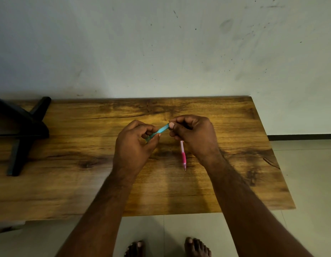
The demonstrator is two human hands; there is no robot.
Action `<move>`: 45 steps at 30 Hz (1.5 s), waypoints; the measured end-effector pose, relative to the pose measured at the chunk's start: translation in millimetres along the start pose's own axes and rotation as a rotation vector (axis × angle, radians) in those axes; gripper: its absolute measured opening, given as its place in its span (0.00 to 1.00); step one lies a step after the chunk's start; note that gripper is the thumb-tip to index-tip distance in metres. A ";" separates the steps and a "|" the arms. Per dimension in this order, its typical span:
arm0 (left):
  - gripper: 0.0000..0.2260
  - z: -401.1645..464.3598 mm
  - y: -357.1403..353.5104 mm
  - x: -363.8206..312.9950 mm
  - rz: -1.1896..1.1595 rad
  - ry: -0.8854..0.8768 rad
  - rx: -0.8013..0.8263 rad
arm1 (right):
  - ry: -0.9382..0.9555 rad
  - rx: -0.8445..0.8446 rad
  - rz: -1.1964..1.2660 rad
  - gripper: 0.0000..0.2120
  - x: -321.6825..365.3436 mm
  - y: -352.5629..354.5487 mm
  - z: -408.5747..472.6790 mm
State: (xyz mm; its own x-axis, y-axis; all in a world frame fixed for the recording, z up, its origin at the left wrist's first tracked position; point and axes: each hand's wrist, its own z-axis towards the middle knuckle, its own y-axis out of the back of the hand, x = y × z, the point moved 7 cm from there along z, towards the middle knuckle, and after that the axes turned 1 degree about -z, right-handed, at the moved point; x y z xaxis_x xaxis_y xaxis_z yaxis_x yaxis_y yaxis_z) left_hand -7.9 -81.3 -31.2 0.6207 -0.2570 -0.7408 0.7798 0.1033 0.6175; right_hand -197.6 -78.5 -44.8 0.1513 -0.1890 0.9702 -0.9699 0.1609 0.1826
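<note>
Wood-grain counter [235, 182] fills the lower half of the view, pushed up against a scuffed pale wall [161, 52], with tiled floor [299, 173] showing off to the right and below. Both hands are up over the middle of the counter, working one small thing between them: a teal band [161, 129], stretched on a slant from one hand to the other. Left hand [133, 145] has its fingers curled in, pinching the lower end of the band; right hand [194, 134] pinches the upper end between thumb and fingertips. Just under the right hand a pink pen [183, 156] lies flat on the counter, untouched, tip toward the person. Over on the far left, a black stand [22, 130] sits on the counter. Two bare feet [197, 247] show on the floor below.
</note>
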 end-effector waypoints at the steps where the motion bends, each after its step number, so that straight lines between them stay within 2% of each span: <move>1: 0.10 0.0 -1.0 2.1 0.010 0.030 0.001 | 0.011 -0.018 -0.030 0.07 -0.7 0.8 0.5; 5: 0.09 -1.5 -2.6 14.9 0.077 0.184 0.006 | 0.077 -0.130 -0.423 0.12 2.3 8.8 -0.2; 10: 0.08 -3.4 -4.6 25.2 0.157 0.298 0.071 | 0.058 -0.091 -0.757 0.18 1.0 4.0 -2.6; 13: 0.08 -3.6 -3.7 25.9 0.167 0.322 0.078 | 0.032 -0.047 -0.838 0.20 -1.5 0.6 -4.0; 19: 0.09 -3.9 -4.4 27.7 0.151 0.362 0.094 | -0.011 -0.107 -0.814 0.13 -3.6 2.3 -4.7; 22: 0.08 -3.6 -2.2 27.7 0.105 0.338 0.054 | -0.091 -0.121 -0.581 0.14 -11.5 8.8 -1.7; 25: 0.07 -1.6 1.2 22.7 0.014 0.290 -0.034 | -0.159 -0.124 -0.025 0.06 -9.4 11.0 -1.1; 27: 0.08 -0.5 2.6 19.6 -0.106 0.308 -0.081 | -0.182 -0.060 0.352 0.07 -2.0 4.8 -1.6; 29: 0.08 -1.2 0.2 18.1 -0.292 0.373 -0.092 | -0.178 0.000 0.613 0.10 4.4 0.4 -0.9; 33: 0.14 -2.2 -16.7 12.2 -0.785 0.545 -0.052 | -0.148 0.049 0.960 0.13 15.7 -2.9 0.9; 35: 0.18 -4.0 -25.8 6.0 -0.986 0.625 0.010 | -0.128 0.063 1.079 0.18 19.4 -1.5 1.8; 38: 0.26 -8.1 -34.7 1.9 -1.145 0.705 0.109 | -0.120 0.067 1.159 0.25 18.2 2.5 2.8; 41: 0.31 -9.7 -38.2 1.3 -1.188 0.739 0.147 | -0.104 0.044 1.192 0.24 17.2 6.7 3.9; 45: 0.33 -10.6 -40.6 0.9 -1.153 0.754 0.159 | -0.104 0.021 1.235 0.22 18.2 9.4 4.6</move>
State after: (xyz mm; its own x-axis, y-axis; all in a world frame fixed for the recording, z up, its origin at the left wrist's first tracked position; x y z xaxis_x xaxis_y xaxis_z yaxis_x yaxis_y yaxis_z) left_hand -38.1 -75.5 -59.7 -0.4274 0.4589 -0.7789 0.8909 0.0674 -0.4491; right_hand -204.8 -84.9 -26.1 -0.8808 0.0022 0.4734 -0.4553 0.2703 -0.8483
